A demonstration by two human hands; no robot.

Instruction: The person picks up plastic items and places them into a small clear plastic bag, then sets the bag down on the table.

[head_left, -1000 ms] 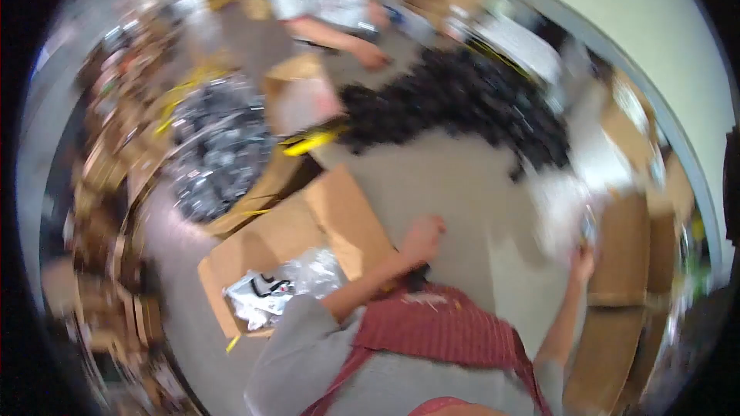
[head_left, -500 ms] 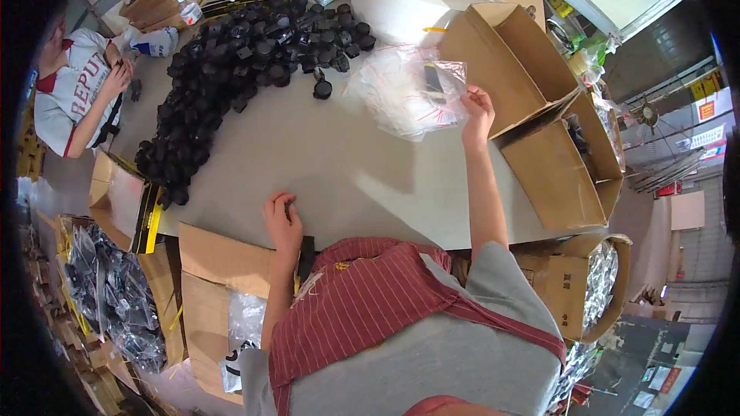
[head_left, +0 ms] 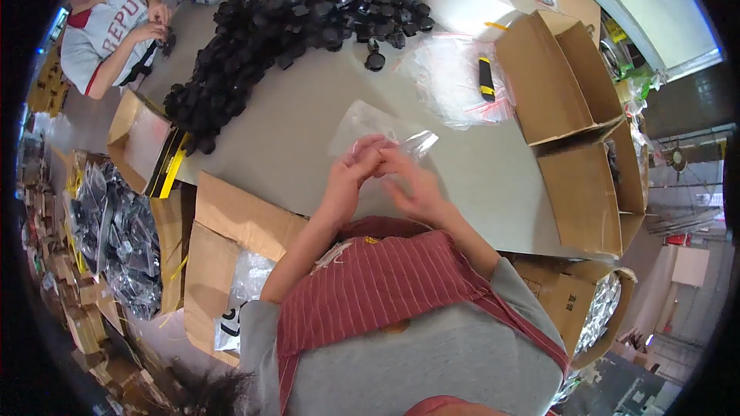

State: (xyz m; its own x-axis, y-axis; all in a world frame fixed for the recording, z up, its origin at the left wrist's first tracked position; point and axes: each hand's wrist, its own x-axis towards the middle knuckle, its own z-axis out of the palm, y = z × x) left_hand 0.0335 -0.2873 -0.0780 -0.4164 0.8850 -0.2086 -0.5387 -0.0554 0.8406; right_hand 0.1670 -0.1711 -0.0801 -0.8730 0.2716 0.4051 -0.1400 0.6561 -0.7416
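My left hand (head_left: pixel 352 172) and my right hand (head_left: pixel 416 186) meet over the near middle of the table, fingers closed together at the edge of a clear plastic bag (head_left: pixel 358 122). The thin bag spreads away from my fingertips across the grey tabletop. My right hand is slightly blurred, and the fingers overlap, so the exact grip is partly hidden. Beyond it to the right lies a pile of clear bags with red lines (head_left: pixel 439 81), a black and yellow utility knife (head_left: pixel 486 81) on top. A big heap of small black round parts (head_left: pixel 270 38) curves along the far left.
Open cardboard boxes (head_left: pixel 566 85) stand along the right edge. Another person (head_left: pixel 116 27) works at the far left, holding something dark. A box of bagged black items (head_left: pixel 123 239) sits at lower left, beside a cardboard box (head_left: pixel 239 216). Lower right holds a box of shiny packets (head_left: pixel 601 312).
My right hand has drawn a clear bag from the pile back toward my body. My left hand has come up from the table edge to meet it. The view has shifted.
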